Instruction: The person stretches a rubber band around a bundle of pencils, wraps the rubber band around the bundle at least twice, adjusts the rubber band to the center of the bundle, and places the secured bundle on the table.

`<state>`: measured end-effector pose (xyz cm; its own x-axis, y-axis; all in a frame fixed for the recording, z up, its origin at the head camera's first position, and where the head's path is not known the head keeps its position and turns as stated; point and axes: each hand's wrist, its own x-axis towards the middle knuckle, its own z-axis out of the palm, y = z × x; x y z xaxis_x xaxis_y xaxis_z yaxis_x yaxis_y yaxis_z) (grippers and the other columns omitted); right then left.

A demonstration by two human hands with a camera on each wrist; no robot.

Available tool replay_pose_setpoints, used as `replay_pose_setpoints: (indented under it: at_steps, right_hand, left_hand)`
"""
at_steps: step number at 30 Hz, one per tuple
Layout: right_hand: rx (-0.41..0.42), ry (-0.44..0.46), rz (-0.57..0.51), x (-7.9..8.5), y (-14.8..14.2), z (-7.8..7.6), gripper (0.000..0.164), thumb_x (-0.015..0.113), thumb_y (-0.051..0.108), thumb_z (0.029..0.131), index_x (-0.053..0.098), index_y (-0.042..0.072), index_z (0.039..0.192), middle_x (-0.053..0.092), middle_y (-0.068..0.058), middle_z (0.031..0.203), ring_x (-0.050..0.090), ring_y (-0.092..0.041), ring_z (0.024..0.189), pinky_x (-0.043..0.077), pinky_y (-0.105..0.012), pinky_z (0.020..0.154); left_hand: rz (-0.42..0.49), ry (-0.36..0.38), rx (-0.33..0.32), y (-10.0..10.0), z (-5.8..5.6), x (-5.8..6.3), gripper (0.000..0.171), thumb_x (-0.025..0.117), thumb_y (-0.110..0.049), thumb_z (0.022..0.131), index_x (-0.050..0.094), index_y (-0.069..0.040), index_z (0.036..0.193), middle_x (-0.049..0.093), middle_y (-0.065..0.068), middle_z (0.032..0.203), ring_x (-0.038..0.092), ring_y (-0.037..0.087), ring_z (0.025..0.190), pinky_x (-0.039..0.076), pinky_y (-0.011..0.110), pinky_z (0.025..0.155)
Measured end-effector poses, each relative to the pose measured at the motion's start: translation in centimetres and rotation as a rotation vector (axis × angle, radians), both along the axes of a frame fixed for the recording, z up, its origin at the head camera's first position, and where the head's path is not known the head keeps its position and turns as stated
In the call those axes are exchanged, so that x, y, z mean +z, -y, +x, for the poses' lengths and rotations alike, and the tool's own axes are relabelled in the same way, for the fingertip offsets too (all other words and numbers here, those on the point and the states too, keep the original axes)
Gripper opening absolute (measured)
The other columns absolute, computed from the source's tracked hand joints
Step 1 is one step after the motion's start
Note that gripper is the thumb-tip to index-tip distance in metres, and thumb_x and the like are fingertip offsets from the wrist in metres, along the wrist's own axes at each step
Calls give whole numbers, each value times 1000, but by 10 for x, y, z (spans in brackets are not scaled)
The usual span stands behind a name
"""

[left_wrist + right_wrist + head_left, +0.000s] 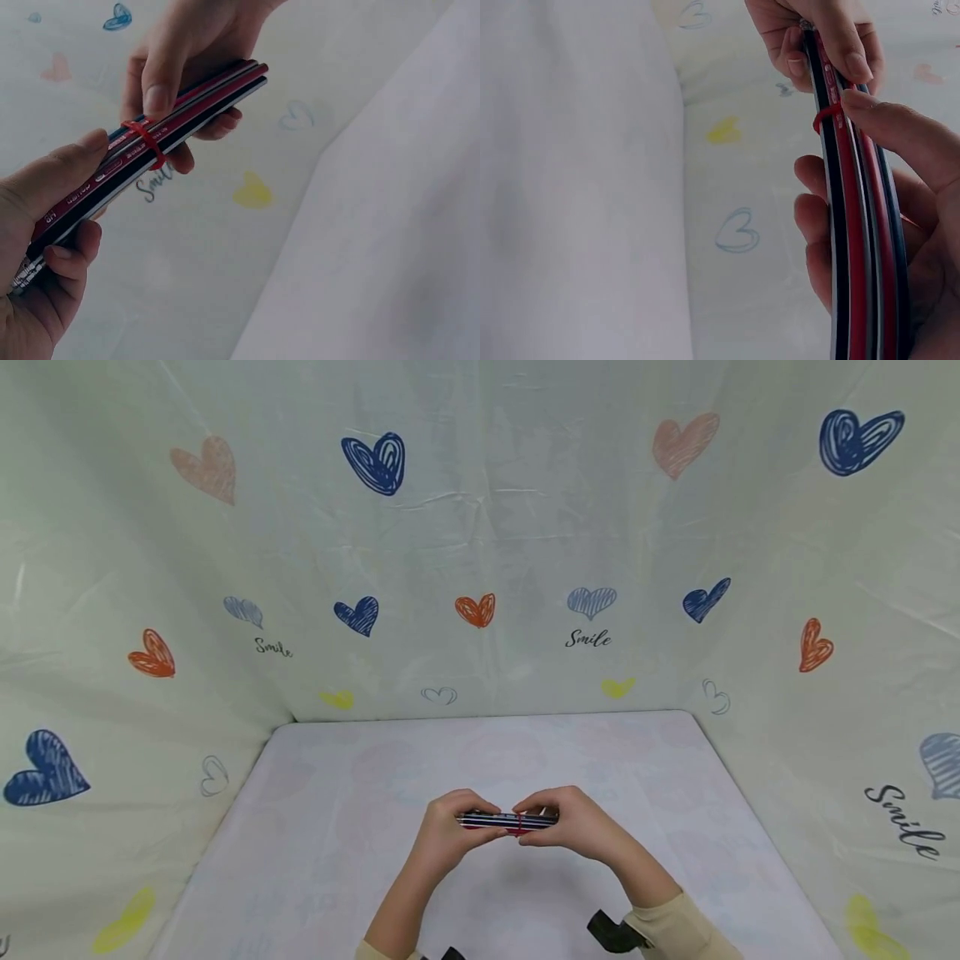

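A bundle of several pencils (495,821), striped red, black and white, is held level above the table between both hands. A red elastic band (156,144) loops around the bundle near its middle. My left hand (448,832) grips the end with the metal ferrules, its thumb along one side and fingers on the other. At the opposite end, my right hand (573,823) holds the bundle, and in the right wrist view its thumb tip (861,100) lies right beside the band. Part of the bundle is covered by the fingers.
Below the hands stretches a white table (360,777) with rounded back corners. A pale curtain (480,527) printed with hearts and "Smile" hangs behind it and along both sides. A black strap piece (615,933) sticks out at the right sleeve (686,928).
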<state>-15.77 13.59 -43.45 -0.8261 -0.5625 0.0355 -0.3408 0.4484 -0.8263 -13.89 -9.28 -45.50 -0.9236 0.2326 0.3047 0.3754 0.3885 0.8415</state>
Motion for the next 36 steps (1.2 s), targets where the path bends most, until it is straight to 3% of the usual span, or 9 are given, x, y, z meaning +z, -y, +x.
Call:
replay_pose_setpoints:
  at_steps: [7, 14, 18, 21, 24, 31, 36]
  right_hand:
    - [-18, 39, -73, -5, -15, 0, 27, 80, 16, 82, 72, 14, 107, 69, 2, 94, 63, -15, 75, 53, -31, 63]
    - [-125, -27, -205, -15, -19, 3, 29, 79, 10, 82, 70, 10, 109, 65, -3, 105, 62, -16, 82, 53, -29, 67]
    - [-230, 12, -306, -18, -15, 7, 31, 80, 9, 81, 67, 7, 109, 65, -9, 107, 63, -17, 84, 53, -29, 68]
    - [-312, 16, -398, -20, -9, 9, 31, 79, 1, 79, 65, 3, 107, 65, -15, 106, 63, -20, 85, 54, -28, 68]
    - [-361, -36, -520, -24, -2, 10, 32, 78, -6, 78, 64, -2, 107, 65, -19, 105, 63, -19, 88, 55, -27, 69]
    - [-453, -215, -752, -29, 18, 10, 35, 76, -12, 76, 63, -8, 108, 62, -22, 105, 63, -15, 92, 53, -24, 79]
    - [-483, -163, -833, -30, 28, 9, 38, 69, -15, 81, 53, -10, 115, 55, -24, 110, 60, -15, 97, 51, -25, 85]
  left_hand:
    - [0, 43, 42, 11, -2, -1, 27, 89, -21, 70, 73, -18, 90, 65, -9, 88, 60, 11, 80, 53, 26, 68]
    - [48, 35, 108, 17, -2, -3, 35, 88, -13, 71, 69, -17, 100, 59, -5, 89, 57, 16, 85, 51, 26, 69]
    - [75, 22, 194, 17, -3, -3, 47, 90, -12, 69, 66, -14, 109, 57, -4, 90, 56, 17, 87, 51, 26, 69]
    - [139, 23, 264, 15, -3, -3, 51, 90, -12, 68, 65, -14, 112, 59, -2, 93, 58, 18, 85, 52, 25, 67]
    - [253, 3, 311, 11, -3, -3, 54, 89, -9, 68, 63, -11, 115, 61, 3, 99, 60, 17, 84, 53, 25, 66]
    - [482, -67, 362, -3, -5, -3, 66, 85, 2, 70, 55, -3, 128, 61, 9, 115, 60, 16, 94, 48, 20, 88]
    - [540, -71, 351, -11, -7, -5, 69, 80, 5, 76, 46, -2, 135, 55, 9, 127, 57, 22, 106, 40, 20, 99]
